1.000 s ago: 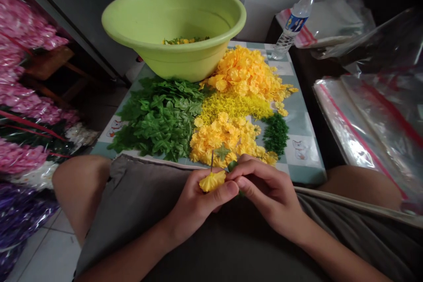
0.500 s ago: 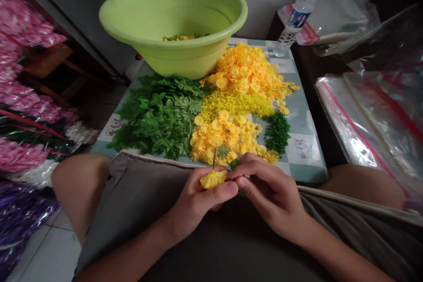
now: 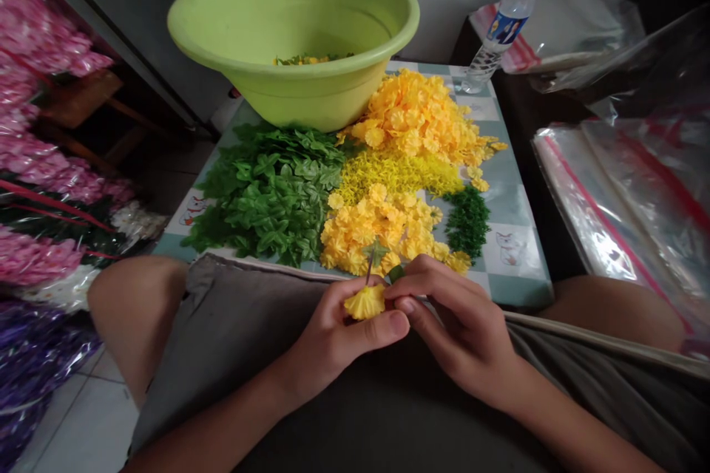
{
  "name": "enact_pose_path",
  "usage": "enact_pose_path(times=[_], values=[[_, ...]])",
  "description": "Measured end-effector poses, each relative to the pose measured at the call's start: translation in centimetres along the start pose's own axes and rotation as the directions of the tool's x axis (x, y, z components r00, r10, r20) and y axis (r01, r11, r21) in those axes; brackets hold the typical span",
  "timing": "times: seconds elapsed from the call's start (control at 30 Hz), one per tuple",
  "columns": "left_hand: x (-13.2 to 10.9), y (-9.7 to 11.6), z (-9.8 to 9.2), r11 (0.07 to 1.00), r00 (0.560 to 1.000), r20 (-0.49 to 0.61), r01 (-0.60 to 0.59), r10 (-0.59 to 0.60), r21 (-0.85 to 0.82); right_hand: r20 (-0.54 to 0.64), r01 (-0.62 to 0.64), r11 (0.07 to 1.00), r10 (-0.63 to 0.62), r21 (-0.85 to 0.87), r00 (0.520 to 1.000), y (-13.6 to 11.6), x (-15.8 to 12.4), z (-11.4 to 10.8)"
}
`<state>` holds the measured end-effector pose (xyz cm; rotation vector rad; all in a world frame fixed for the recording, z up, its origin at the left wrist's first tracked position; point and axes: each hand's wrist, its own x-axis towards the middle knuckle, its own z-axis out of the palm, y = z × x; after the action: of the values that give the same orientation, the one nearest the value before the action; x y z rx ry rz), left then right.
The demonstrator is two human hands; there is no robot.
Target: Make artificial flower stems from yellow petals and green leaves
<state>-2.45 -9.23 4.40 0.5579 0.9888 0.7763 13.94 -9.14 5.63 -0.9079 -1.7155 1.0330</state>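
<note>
My left hand (image 3: 330, 340) is shut on a yellow fabric flower (image 3: 364, 302), whose thin stem (image 3: 369, 273) rises from my fingers. The stem's tip reaches a green star-shaped leaf (image 3: 376, 251), though I cannot tell whether they are joined. My right hand (image 3: 458, 321) pinches a small green piece (image 3: 396, 273) against the flower's stem side. Just beyond both hands lies a pile of yellow fabric flowers (image 3: 377, 225) on a checked table cover (image 3: 513, 273). Further back are heaps of green leaves (image 3: 266, 196), tiny yellow florets (image 3: 396, 174), dark green sprigs (image 3: 467, 222) and larger orange-yellow flowers (image 3: 416, 118).
A large lime-green plastic basin (image 3: 291, 89) holding some flowers stands at the table's back. A plastic water bottle (image 3: 502, 26) is behind it to the right. Clear plastic bags (image 3: 621, 199) lie at right, and wrapped pink and purple flower bunches (image 3: 33, 118) fill the left.
My hands and the yellow flower have shifted slightly right. The stem now tilts right, its tip at the star-shaped leaf. The view has also tipped a little, with the basin lower in frame.
</note>
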Motion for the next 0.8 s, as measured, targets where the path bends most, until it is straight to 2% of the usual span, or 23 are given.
enact_pose_path(times=[0.1, 0.33, 0.4, 0.6, 0.7, 0.8], values=[[-0.1, 0.0, 0.1, 1.0, 0.997, -0.081, 0.009, -0.011, -0.013, -0.018, -0.025, 0.999, 0.026, 0.022, 1.0, 0.0, 0.1, 0.0], [0.2, -0.1, 0.1, 1.0, 0.999, -0.033, 0.015, -0.015, -0.004, -0.031, -0.031, 0.999, 0.031, 0.023, 0.999, -0.1, 0.3, 0.0], [0.2, -0.2, 0.1, 1.0, 0.999, -0.042, 0.019, -0.019, 0.007, -0.023, 0.003, 1.0, -0.003, -0.027, 1.0, 0.0, 0.2, 0.1], [0.1, -0.1, 0.5, 0.998, 0.984, -0.177, -0.009, 0.021, 0.067, -0.016, 0.059, 0.966, -0.065, -0.252, 0.998, 0.4, -0.4, 0.3], [0.3, 0.2, 0.9, 0.999, 0.978, -0.207, 0.004, 0.007, 0.053, -0.071, -0.007, 0.969, -0.011, -0.248, 0.997, 0.3, -0.5, 0.3], [0.4, 0.6, 1.3, 0.997, 0.979, -0.196, -0.048, 0.059, 0.06, -0.073, -0.073, 0.973, 0.058, -0.22, 0.996, 0.1, -0.3, 0.4]])
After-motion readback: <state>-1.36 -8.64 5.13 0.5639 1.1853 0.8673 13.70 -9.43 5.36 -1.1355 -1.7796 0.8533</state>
